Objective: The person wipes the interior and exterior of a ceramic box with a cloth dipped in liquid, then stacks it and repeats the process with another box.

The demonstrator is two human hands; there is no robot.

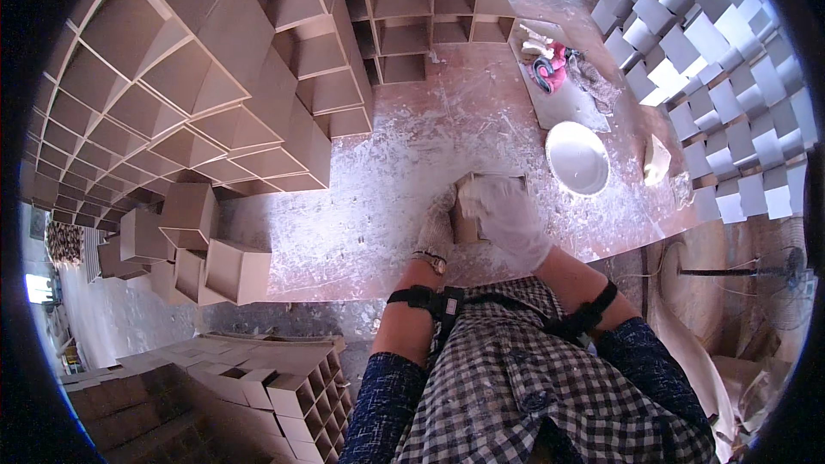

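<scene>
The step in hand seemed best done by keeping the small open brown box (481,198) pressed flat on the dusty worktop (378,206) so it could not slide. The gloved right hand (509,216) was clamped over the box's near top edge, and the gloved left hand (436,225) gripped its left wall. A white bowl (577,157) stood near, to the right.
</scene>
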